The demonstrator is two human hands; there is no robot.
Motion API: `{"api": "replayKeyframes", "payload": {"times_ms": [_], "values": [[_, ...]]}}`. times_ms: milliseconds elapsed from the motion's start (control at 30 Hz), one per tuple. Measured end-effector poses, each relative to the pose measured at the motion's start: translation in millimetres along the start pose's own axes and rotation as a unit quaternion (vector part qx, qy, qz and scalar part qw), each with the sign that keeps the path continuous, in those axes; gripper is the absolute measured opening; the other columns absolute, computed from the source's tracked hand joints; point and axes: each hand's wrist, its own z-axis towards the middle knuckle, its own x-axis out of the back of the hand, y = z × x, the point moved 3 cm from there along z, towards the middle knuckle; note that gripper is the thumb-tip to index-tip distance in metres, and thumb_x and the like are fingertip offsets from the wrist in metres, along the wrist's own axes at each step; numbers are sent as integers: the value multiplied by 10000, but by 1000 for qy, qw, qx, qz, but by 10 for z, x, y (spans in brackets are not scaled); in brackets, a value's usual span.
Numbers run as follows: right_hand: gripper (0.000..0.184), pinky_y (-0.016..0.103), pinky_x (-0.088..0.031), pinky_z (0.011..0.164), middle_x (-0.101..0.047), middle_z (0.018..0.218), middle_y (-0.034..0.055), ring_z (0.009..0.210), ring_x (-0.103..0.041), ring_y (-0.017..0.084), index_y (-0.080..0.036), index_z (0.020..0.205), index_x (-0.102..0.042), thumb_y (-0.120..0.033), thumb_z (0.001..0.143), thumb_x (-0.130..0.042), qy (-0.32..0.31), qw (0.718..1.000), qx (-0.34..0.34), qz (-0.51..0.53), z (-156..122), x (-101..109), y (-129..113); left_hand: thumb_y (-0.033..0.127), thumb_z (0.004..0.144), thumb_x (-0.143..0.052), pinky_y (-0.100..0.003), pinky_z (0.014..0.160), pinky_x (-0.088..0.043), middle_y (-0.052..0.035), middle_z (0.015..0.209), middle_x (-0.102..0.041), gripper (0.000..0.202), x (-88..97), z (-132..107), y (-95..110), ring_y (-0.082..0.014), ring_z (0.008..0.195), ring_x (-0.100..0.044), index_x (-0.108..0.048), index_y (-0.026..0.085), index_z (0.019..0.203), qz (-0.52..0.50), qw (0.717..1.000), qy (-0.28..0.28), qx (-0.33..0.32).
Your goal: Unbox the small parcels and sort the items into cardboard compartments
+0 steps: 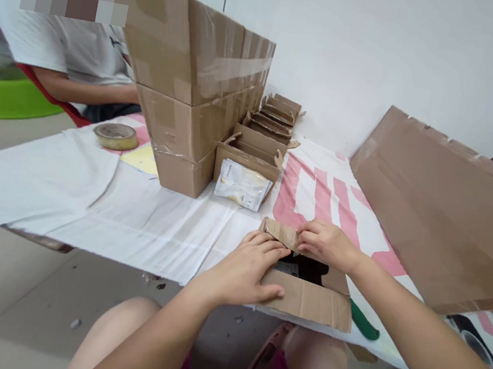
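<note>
A small cardboard box (311,302) with raised flaps lies at the table's near edge, in front of my knees. My left hand (251,269) rests flat across its left end, fingers stretched out and thumb apart. At the box's far side, my right hand (325,244) pinches the edge of a cardboard flap (280,232). Between the flaps the inside looks dark, and what it holds is mostly hidden. A green handle (364,320) sticks out from beside the box's right end; the rest of that tool is out of sight.
Taped cartons (162,55) are stacked at left centre. Beside them stand several open boxes (253,147), with white packets (243,184) leaning on the nearest. A tape roll (116,136) lies left. A large cardboard sheet (450,220) stands at right. A co-worker (73,58) sits behind the stack.
</note>
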Motion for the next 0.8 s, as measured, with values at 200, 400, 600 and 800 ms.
{"api": "replayKeyframes", "payload": {"times_ms": [200,400,600,800], "values": [[346,269,-455,671,-657,886,75,779,-596,161,-189,845,-648,-387,967,-392,-28,999,-13,-39,49,4,11,443,730,-715,-454,1065,-315,-77,1263,-600,624,-6,2,-4,-285,1207,-455,-533,216,1281,4,1000,-2,1],[355,261,-424,666,-641,827,65,756,-587,155,-174,832,-638,-391,970,-394,-38,998,-26,-45,105,-2,25,444,724,-719,-456,1067,-313,-71,1257,-605,621,-5,10,-1,-284,1207,-456,-540,229,1278,0,1000,1,-1],[309,253,-391,633,-639,799,59,729,-582,152,-173,827,-628,-374,959,-434,-36,996,-32,-72,155,-14,9,448,731,-711,-464,1056,-318,-75,1251,-607,615,4,7,5,-289,1201,-457,-539,229,1279,-1,1000,-1,-1],[204,261,-366,605,-650,726,51,676,-578,158,-174,798,-589,-264,932,-465,8,993,-75,-89,185,-19,-35,459,731,-709,-483,1065,-304,-80,1251,-607,614,8,5,3,-295,1202,-463,-540,238,1279,-1,1000,-2,-3]]}}
